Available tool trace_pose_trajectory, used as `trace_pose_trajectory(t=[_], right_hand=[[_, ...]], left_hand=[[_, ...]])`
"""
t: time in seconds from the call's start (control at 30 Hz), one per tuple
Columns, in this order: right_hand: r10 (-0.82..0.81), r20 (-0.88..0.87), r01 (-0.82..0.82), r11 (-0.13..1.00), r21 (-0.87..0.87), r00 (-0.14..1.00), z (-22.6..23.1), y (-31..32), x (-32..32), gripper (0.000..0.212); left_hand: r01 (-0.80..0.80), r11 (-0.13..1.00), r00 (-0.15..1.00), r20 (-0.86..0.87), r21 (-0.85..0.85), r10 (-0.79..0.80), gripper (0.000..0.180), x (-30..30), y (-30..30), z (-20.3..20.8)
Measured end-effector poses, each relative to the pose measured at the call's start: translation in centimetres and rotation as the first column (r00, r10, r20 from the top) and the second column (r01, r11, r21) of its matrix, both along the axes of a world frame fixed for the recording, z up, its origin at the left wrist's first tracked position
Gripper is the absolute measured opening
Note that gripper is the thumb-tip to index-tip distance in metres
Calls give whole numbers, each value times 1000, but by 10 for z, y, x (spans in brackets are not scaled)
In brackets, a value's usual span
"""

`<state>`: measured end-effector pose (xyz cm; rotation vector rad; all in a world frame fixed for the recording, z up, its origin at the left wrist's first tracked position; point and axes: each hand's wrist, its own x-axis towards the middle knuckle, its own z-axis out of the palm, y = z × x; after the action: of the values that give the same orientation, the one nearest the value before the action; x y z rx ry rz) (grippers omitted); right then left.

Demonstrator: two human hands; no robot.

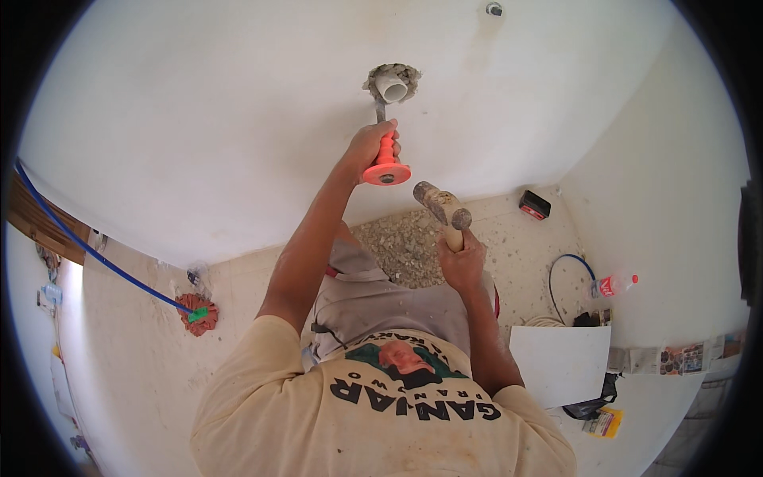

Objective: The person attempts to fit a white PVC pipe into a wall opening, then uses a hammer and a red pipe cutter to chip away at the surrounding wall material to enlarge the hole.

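My left hand [372, 145] is wrapped round the orange guarded grip of a cold chisel [386, 163]. The chisel's tip points up at the lower edge of a rough hole [404, 75] in the white wall; whether it touches cannot be made out. Out of that hole sticks a white plastic pipe [392, 90]. Lower and to the right, my right hand [463, 258] grips the wooden handle of a ball-peen hammer [439, 203]. The hammer's head is apart from the chisel's round guard and struck end.
Broken rubble [405, 246] lies on the floor below the hole. A red and black box [534, 205] sits by the wall, with a plastic bottle [613, 286] and white board [559, 364] at right. At left, a blue hose [103, 258] reaches a reddish cloth [197, 316].
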<state>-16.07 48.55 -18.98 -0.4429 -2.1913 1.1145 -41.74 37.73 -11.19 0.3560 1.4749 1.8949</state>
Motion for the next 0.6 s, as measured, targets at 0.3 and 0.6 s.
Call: trace_pose_trajectory(t=[0.3,0.6], right_hand=[[2,-80,-8,997,-79,997,33,-6,-20,12],[-89,38,95,974,-204,995,17,-2,3,12]], left_hand=[[228,824,800,-382,-519,-462,24,27,-22,11],[-692,706,461,-660,152,594,25,-29,39,-60]])
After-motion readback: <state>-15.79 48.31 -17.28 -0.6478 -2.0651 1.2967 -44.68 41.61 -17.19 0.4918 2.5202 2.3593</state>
